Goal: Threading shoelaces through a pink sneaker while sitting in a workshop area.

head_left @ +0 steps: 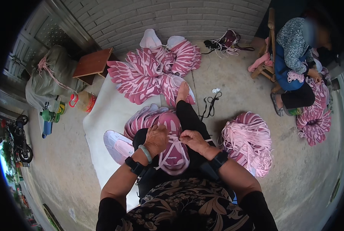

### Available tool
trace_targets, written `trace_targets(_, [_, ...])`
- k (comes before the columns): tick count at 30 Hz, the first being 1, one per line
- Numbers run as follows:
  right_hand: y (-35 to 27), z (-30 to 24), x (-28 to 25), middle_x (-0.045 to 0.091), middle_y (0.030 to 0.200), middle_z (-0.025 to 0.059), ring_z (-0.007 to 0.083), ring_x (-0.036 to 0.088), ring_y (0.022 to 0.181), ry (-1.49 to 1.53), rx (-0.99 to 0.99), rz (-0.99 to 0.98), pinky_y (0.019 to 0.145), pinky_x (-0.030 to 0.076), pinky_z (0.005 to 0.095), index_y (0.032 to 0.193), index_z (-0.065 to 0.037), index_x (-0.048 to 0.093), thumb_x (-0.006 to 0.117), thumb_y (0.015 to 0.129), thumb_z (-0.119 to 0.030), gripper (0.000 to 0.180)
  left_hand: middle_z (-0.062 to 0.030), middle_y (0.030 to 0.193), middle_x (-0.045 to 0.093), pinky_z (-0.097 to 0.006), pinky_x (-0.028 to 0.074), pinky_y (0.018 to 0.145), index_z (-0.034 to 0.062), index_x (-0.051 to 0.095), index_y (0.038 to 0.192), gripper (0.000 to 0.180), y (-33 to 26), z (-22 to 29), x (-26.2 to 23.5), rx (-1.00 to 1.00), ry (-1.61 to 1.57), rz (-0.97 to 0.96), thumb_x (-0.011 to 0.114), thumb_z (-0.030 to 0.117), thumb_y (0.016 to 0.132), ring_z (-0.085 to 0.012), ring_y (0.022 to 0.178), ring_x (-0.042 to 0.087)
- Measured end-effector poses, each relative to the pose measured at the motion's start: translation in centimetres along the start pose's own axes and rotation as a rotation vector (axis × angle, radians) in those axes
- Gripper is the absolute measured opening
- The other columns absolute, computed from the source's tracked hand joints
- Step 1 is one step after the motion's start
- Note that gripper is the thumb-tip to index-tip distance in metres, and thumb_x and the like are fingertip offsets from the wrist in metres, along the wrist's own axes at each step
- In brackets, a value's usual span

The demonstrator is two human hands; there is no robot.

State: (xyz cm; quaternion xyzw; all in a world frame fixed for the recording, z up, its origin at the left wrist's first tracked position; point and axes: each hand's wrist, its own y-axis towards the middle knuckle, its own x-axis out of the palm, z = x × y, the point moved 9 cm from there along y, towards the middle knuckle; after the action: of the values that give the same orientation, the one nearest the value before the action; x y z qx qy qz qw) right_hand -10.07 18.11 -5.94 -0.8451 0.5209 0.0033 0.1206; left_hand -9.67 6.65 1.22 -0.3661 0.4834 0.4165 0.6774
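A pink shoe upper (174,156) with pale pink laces lies across my lap. My left hand (157,138) rests on its left side, fingers bent over the lacing area; what they grip is hidden beneath the hand. At the right edge of the lacing, my right hand (193,140) pinches a pale shoelace (178,141) between thumb and fingers. Behind the upper, a row of stacked pink uppers (135,122) lies by my leg, and a loose one with a pale lining (118,145) sits to the left.
Fanned piles of pink uppers (141,75) lie ahead on a white sheet (98,127). A laced bundle (246,142) stands at right. A black cord (210,106) lies on the floor. Another person (295,50) sits at far right with more uppers. A wooden stool (91,64) and plastic jug (86,101) stand left.
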Motion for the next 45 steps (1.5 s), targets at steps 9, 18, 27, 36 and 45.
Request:
trace_targets(9, [-1.0, 1.1, 0.2, 0.059, 0.079, 0.0005, 0.0065, 0.054, 0.076, 0.241, 0.156, -0.057, 0.071, 0.043, 0.0199, 0.086, -0.001, 0.059, 0.057, 0.081, -0.006, 0.008, -0.0117, 0.071, 0.058, -0.038, 0.045, 0.067, 0.0058, 0.053, 0.073, 0.005, 0.7, 0.9, 0.8, -0.088, -0.468, -0.17, 0.054, 0.011, 0.073, -0.0329, 0.072, 0.057])
trace_targets(18, [-1.2, -0.2, -1.0, 0.057, 0.081, -0.0001, 0.0067, 0.053, 0.077, 0.323, 0.054, -0.056, 0.072, 0.043, 0.0218, 0.088, -0.001, 0.058, 0.052, 0.085, -0.005, 0.008, 0.0006, 0.067, 0.052, -0.021, 0.04, 0.053, 0.0026, 0.054, 0.077, 0.007, 1.7, -2.0, 2.1, -0.392, -1.17, -0.046, 0.052, -0.004, 0.076, -0.0074, 0.056, 0.048])
trace_targets(27, [-4.7, -6.8, -2.0, 0.056, 0.067, 0.0125, 0.032, 0.056, 0.064, -0.681, -0.398, 0.019, 0.055, 0.044, 0.0376, 0.078, -0.006, 0.053, 0.056, 0.078, -0.014, 0.009, -0.003, 0.068, 0.058, -0.021, 0.041, 0.051, 0.0004, 0.057, 0.08, 0.003, -1.8, -4.8, 3.4, -0.642, -1.25, 0.117, 0.056, 0.001, 0.078, -0.0084, 0.055, 0.05])
trace_targets(36, [-9.6, -10.8, -5.4, 0.053, 0.059, 0.0089, 0.0251, 0.056, 0.053, -0.876, -0.511, 0.174, 0.048, 0.043, 0.0339, 0.071, -0.006, 0.053, 0.056, 0.073, -0.006, 0.003, -0.0104, 0.067, 0.061, -0.036, 0.046, 0.059, 0.0066, 0.056, 0.076, 0.009, -1.2, -5.3, 1.2, -0.517, -0.507, 0.284, 0.06, 0.011, 0.069, -0.0284, 0.065, 0.06])
trace_targets(45, [-10.8, -9.8, -7.3, 0.052, 0.057, 0.0086, 0.0251, 0.055, 0.051, -0.832, -0.51, 0.198, 0.046, 0.042, 0.0333, 0.073, -0.005, 0.053, 0.057, 0.072, -0.003, 0.004, -0.0175, 0.076, 0.059, -0.04, 0.047, 0.062, 0.0003, 0.048, 0.103, 0.038, -7.0, 1.3, -0.9, -0.285, -0.27, 0.205, 0.063, 0.021, 0.074, -0.0337, 0.071, 0.06])
